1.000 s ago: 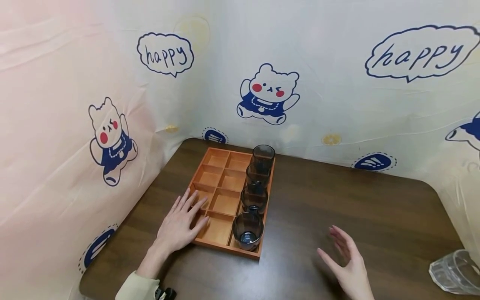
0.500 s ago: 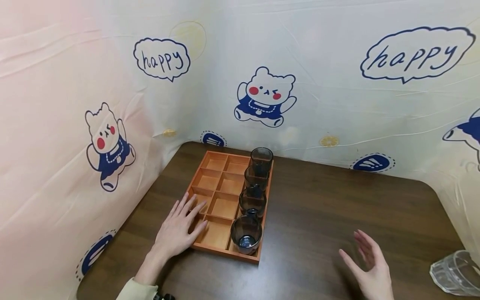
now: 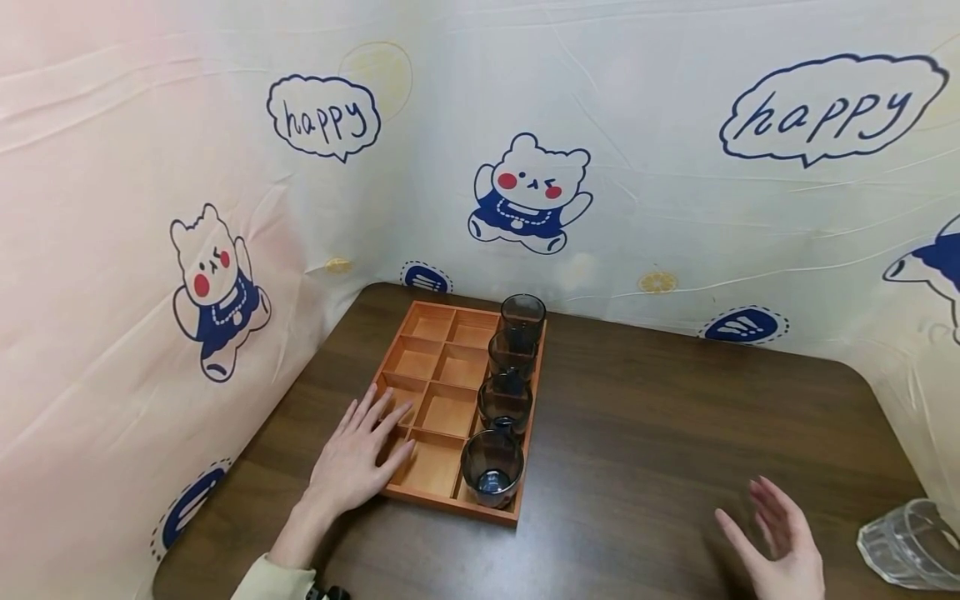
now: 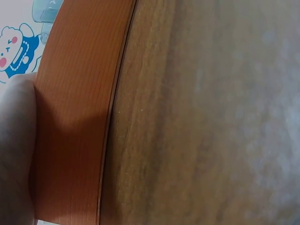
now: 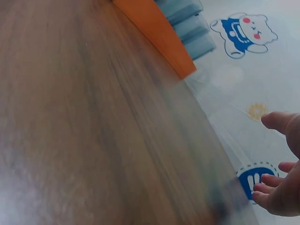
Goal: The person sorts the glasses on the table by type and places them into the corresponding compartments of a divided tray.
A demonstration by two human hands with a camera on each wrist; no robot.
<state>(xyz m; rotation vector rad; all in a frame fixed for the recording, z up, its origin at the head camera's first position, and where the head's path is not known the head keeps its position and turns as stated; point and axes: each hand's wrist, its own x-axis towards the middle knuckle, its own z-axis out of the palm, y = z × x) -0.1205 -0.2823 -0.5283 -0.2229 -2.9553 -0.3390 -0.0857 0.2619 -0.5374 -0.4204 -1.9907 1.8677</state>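
A wooden tray (image 3: 442, 408) divided into compartments lies on the left of the table. Several dark tinted glasses fill its right column, the nearest glass (image 3: 492, 471) at the front corner. My left hand (image 3: 348, 467) rests with spread fingers over the tray's front left edge; the left wrist view shows the hand (image 4: 16, 140) against the tray's orange side (image 4: 79, 112). Over the right of the table is my right hand (image 3: 780, 546), fingers loosely bent, thumb apart, nothing held. A clear faceted glass (image 3: 903, 542) is just to its right, tilted in the head view.
The dark brown table (image 3: 637, 417) has rounded far corners. A pale curtain (image 3: 637, 208) printed with bears and "happy" bubbles surrounds it at the back and sides. The row of dark glasses reaches the tray's far end.
My right hand has moved right across the table, closer to the clear glass. The left hand has stayed at the tray's edge. The head view has shifted slightly.
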